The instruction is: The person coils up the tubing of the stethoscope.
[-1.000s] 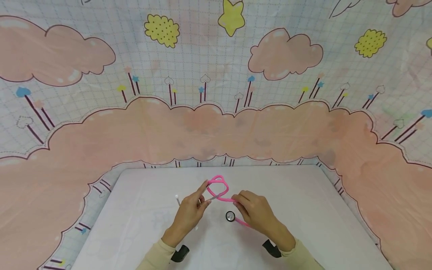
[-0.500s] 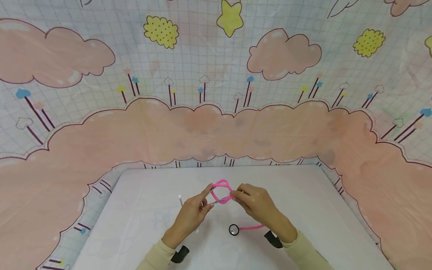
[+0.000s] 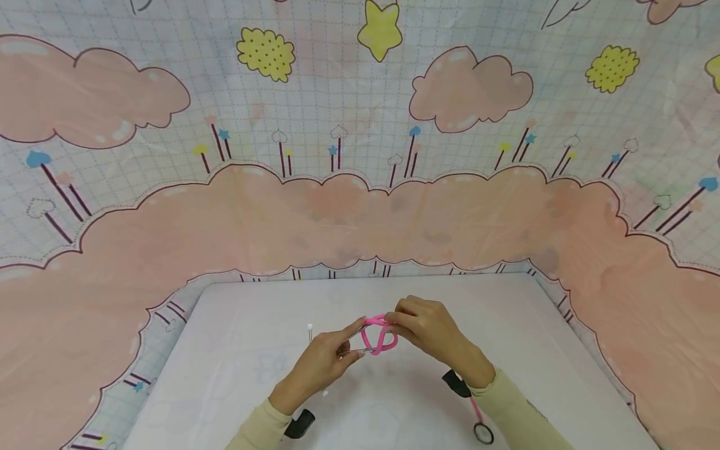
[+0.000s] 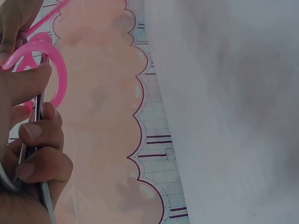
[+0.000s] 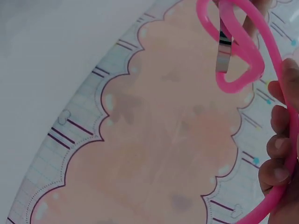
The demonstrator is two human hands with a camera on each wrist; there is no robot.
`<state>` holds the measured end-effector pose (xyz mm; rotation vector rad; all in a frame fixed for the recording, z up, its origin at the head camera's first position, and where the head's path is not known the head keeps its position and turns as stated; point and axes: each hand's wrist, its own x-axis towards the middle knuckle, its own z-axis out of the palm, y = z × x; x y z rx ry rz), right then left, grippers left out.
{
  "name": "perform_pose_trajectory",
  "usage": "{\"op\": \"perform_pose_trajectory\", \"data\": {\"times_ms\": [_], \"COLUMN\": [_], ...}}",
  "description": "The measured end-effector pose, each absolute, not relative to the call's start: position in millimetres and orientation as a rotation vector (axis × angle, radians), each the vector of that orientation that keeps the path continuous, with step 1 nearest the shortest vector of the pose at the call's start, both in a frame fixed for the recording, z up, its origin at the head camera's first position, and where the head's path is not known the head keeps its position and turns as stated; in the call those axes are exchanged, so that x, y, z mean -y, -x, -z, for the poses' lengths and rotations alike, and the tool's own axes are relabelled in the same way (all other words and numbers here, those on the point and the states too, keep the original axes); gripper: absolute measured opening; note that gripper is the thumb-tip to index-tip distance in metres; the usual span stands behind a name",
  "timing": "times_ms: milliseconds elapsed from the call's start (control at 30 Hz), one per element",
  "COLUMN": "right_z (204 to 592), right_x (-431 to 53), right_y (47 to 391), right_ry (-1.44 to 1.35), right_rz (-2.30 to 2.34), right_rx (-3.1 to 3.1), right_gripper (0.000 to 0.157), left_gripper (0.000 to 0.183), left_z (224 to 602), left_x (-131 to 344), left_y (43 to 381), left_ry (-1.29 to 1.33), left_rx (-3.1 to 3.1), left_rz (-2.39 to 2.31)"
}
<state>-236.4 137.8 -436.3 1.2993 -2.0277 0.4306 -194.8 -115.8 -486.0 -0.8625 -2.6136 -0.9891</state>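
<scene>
Looped pink stethoscope tubing (image 5: 247, 49) was held above the white table (image 3: 242, 325). The left hand (image 3: 319, 361) gripped its partly hidden metal arms (image 4: 38, 103); the right hand (image 3: 432, 331) gripped the tubing, whose run toward the chest piece (image 3: 484, 433) was obscured.

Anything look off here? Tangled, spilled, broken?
The pink tubing looks odd: between the left hand and right hand it bunches into crossing loops at the metal ear tubes instead of running free. Can't tell if it's actually knotted. No spill or damage visible.
</scene>
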Motion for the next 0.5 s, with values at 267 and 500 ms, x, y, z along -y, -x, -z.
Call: {"op": "perform_pose_trajectory", "data": {"times_ms": [267, 500], "right_z": [435, 433], "right_x": [-135, -133], "right_y": [243, 247], "right_ry": [-1.345, -1.41], "right_rz": [-0.456, -0.572], "right_rx": [1.992, 1.972], "right_gripper": [0.018, 0.021], "left_gripper": [0.064, 0.06], "left_z": [485, 479], "left_x": [115, 115], "left_y": [195, 192], "left_ry": [0.956, 1.062], "left_rx": [2.628, 2.616], "left_rz": [0.981, 0.997]}}
